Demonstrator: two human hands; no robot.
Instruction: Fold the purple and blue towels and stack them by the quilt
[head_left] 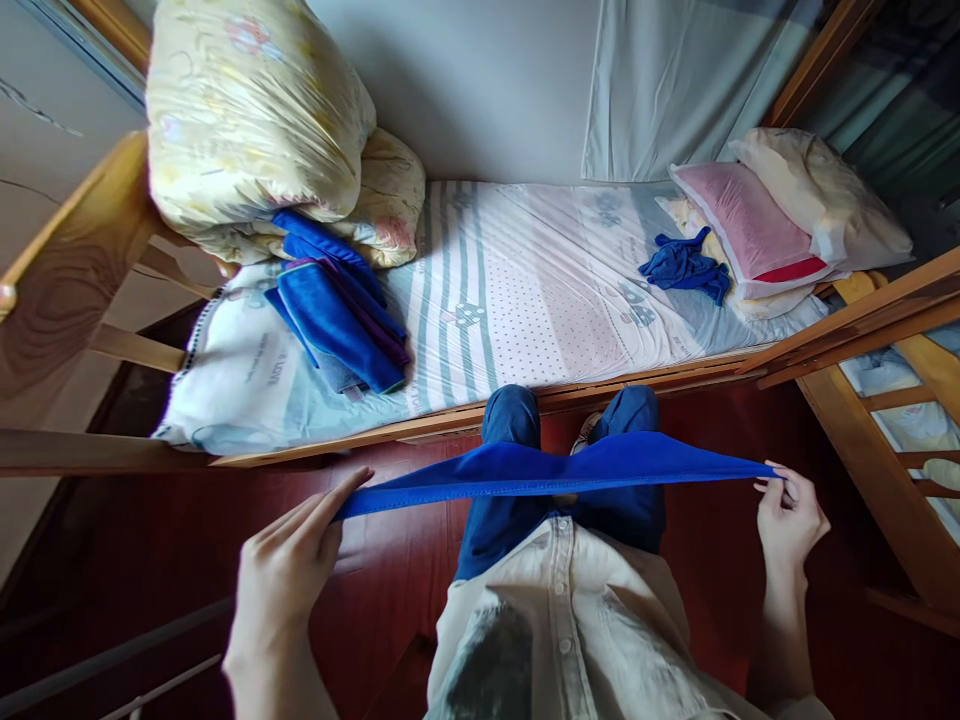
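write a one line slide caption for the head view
Left hand and right hand stretch a blue cloth taut beside a bed.

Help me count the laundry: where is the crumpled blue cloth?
In the head view, the crumpled blue cloth lies on the striped mattress, far right, against the pink pillow.

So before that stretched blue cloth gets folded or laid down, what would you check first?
1. Left hand pinches one end of the blue cloth: ok.
2. Right hand pinches the other end: ok.
3. Cloth pulled taut, hanging off the floor: ok.
4. Bare stretch of mattress free between the folded blue pile and the crumpled blue cloth: ok.
5. Cloth edges lined up: cannot tell.
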